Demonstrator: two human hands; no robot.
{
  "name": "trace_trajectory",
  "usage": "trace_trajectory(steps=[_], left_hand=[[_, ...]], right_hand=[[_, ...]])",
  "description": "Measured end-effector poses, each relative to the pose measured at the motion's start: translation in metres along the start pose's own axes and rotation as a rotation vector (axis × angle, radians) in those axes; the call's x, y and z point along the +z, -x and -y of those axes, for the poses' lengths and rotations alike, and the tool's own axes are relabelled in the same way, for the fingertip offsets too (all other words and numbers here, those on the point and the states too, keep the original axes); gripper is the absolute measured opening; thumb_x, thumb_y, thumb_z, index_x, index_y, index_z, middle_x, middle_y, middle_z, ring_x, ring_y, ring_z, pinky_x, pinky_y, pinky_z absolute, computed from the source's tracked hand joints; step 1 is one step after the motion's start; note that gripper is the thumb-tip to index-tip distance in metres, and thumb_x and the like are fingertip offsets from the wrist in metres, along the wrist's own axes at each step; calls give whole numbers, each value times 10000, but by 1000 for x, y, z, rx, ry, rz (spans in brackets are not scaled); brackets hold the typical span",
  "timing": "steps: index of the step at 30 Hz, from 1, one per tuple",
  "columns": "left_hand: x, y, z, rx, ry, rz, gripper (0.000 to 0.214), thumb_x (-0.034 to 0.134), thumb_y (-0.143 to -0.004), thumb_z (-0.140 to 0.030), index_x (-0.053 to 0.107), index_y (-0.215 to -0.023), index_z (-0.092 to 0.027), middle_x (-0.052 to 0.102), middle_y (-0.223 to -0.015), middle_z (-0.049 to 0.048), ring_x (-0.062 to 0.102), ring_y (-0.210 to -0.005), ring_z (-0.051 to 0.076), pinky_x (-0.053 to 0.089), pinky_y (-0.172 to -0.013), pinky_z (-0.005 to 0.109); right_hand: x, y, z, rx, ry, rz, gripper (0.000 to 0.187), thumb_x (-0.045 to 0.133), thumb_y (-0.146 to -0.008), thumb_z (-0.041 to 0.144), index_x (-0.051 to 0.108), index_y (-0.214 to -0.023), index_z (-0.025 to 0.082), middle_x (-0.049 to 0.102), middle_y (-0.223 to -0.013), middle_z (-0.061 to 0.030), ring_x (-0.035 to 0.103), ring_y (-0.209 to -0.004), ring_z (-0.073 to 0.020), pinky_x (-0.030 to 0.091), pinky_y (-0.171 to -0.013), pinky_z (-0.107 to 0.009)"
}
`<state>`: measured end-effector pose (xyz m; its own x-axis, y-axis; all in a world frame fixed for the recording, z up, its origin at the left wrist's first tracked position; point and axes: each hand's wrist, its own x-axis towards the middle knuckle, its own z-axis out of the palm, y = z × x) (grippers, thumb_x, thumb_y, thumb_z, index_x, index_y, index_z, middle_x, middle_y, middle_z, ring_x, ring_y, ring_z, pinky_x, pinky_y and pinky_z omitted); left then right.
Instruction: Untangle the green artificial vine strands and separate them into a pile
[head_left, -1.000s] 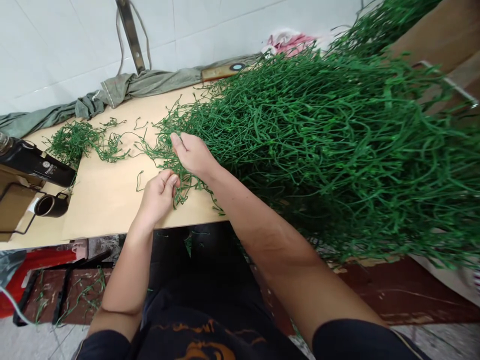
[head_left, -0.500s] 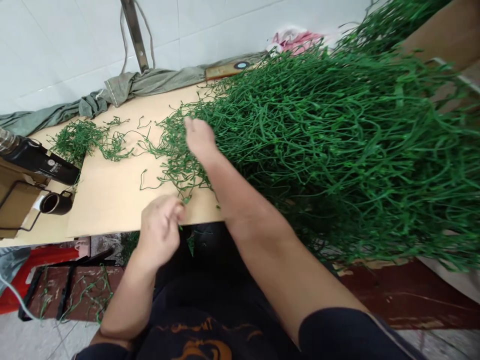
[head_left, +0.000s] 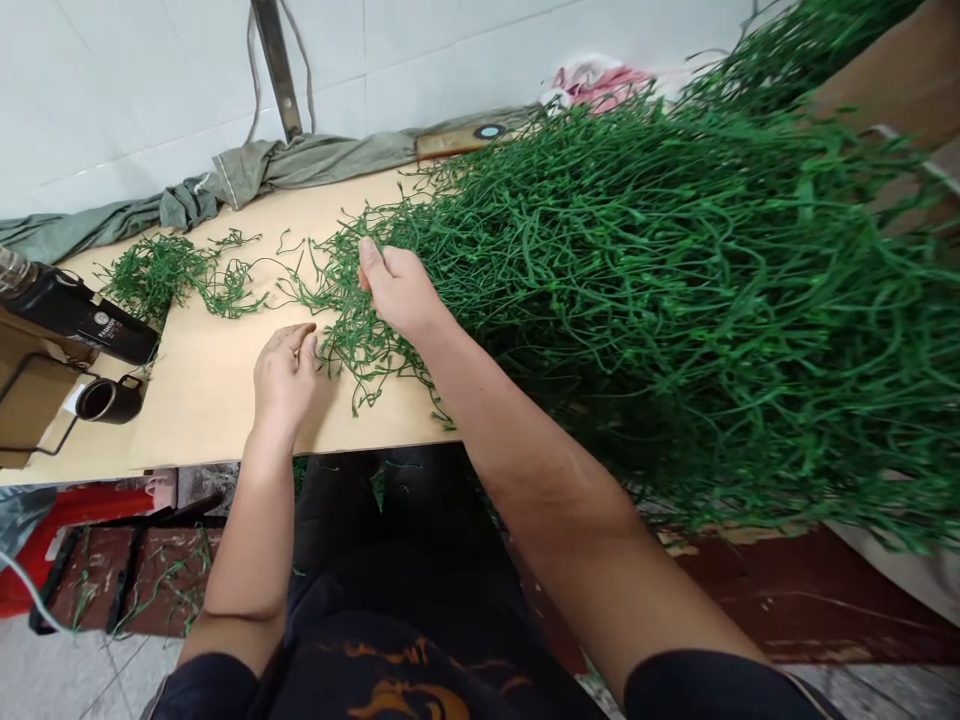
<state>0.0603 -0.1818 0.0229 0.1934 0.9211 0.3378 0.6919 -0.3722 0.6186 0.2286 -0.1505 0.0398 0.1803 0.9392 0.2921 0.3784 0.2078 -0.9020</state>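
A large heap of garlic chive stems (head_left: 637,260), long, thin and green with small bud tips, covers the right side of the tabletop. My right hand (head_left: 401,292) is closed at the heap's left end, thumb uppermost, its fingers curled in among the bud tips; the stems in its grip are mostly hidden. Lower and to the left, my left hand (head_left: 283,375) hovers over or rests on the bare board with fingers bent and thumb apart. Its fingertips come close to the loose stem ends, and nothing shows in it.
A smaller pile of stems (head_left: 159,272) lies at the left. Beside it are a black flask (head_left: 94,315), a dark mug (head_left: 110,400) and a wire rack (head_left: 37,410). Grey-green cloth (head_left: 300,162) runs along the wall. A brown bench (head_left: 165,570) with scraps stands below.
My left hand has moved forward from the table's front edge onto the board, its fingers loosening. My right hand stays near the stem tips, shifted slightly and less blurred.
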Motion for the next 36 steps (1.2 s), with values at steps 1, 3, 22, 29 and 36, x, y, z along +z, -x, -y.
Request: trace_trajectory(steps=[1,3,22,29,36], left_hand=[[1,0,-3,-2,65,-2,372,410,-866,-379,644,-1030,-140,653,-1072,112,599,-979,191,470,-879,333],[6,-1,-9,6,159,19,397,449,-846,-433,625,-1056,-146,655,-1048,103,611,-896,168,488,-793,294],[-16,27,-32,69,352,302,418,368,-876,-475,417,-568,-197,402,-497,-17,388,-497,109,352,-524,246],[-27,46,-43,219,273,392,417,339,-899,-409,530,-612,-174,512,-557,12,488,-563,114,414,-596,251],[12,0,-4,-4,-24,126,359,504,-809,-290,597,-1105,-109,605,-1139,157,564,-1010,219,447,-887,375]], right_hand=[[1,3,2,16,20,-5,509,288,-869,609,408,-608,189,350,-567,14,412,-591,-96,329,-602,-257],[3,8,9,31,68,-13,503,315,-868,597,386,-581,190,351,-559,14,408,-593,-98,320,-613,-259],[24,0,8,-1,225,52,443,374,-886,519,330,-581,202,360,-568,14,349,-562,-100,283,-630,-267],[-2,-27,-11,79,53,-153,550,145,-892,587,408,-622,186,324,-579,5,432,-598,-106,343,-606,-260],[-1,-6,1,44,-46,-10,584,202,-844,668,446,-629,183,329,-544,14,430,-538,-89,385,-585,-255]])
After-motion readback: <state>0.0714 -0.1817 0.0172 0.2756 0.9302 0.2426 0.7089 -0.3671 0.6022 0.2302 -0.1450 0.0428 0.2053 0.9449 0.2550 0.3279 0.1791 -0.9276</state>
